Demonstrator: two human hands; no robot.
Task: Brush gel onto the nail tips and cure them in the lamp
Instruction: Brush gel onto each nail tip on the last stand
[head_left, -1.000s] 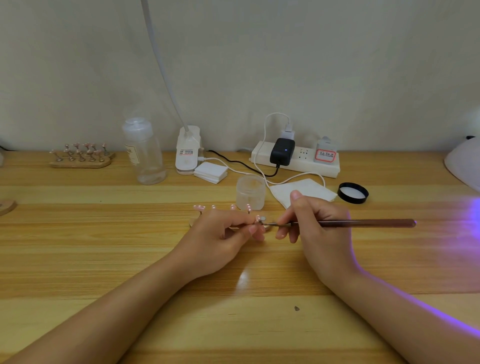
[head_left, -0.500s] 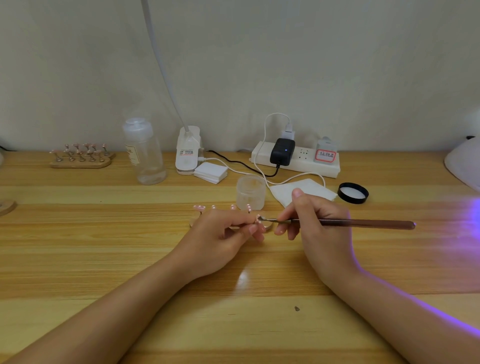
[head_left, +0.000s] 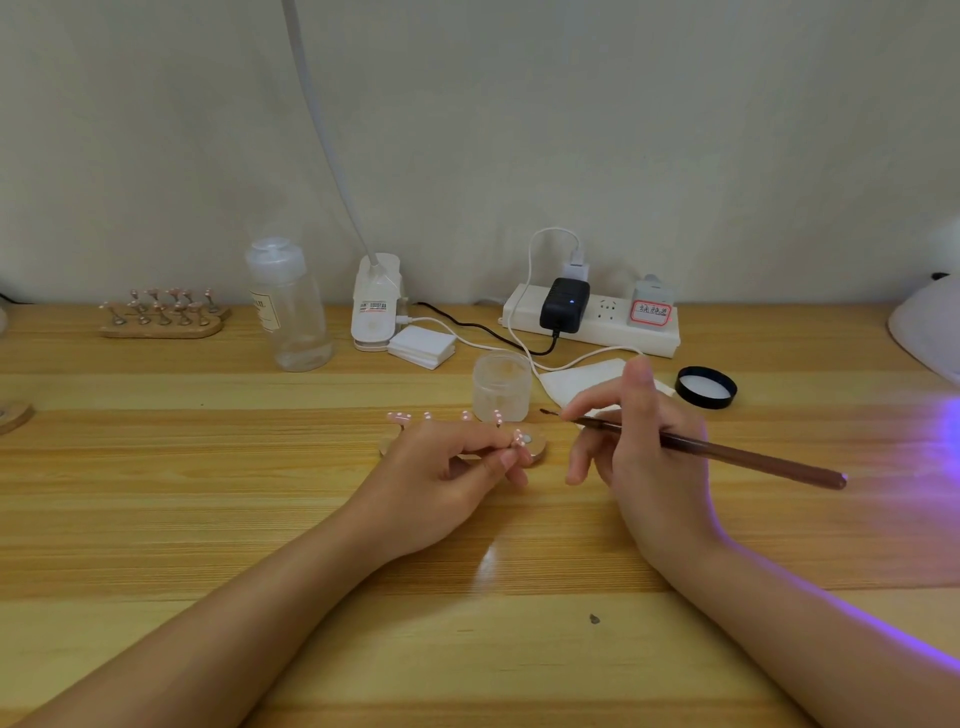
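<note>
- Nearest me, both forearms run up over the wooden table (head_left: 260, 519); violet light spills along the right one from the far right side.
- My left hand (head_left: 441, 483) has its fingers curled round the near end of a small wooden stand (head_left: 535, 446) — it grips and steadies it. A row of pink nail tips (head_left: 400, 416) stands up on stalks just beyond the knuckles, and one more tip (head_left: 519, 435) sits at the fingertips.
- My right hand (head_left: 644, 457) pinches the brush (head_left: 727, 453) pen-fashion between thumb and forefinger. The bristle end is lifted clear of the tips and points toward the open gel jar (head_left: 502, 387) just behind the stand; the handle trails off to the right.
- I judge the work mid-way: I can't tell from here which tips are already coated, and this looks like a return to the jar for more gel.
- Further back lie the jar's black lid (head_left: 706, 387), a white wipe (head_left: 582, 379), a stack of pads (head_left: 422, 347), a clear bottle (head_left: 288, 306) and a power strip (head_left: 592, 317).
- A second stand of tips (head_left: 161, 314) waits at the far left.
- The curing lamp (head_left: 930, 338) shows only as a white dome at the right edge — nothing from this stand is in it yet, so curing remains.
</note>
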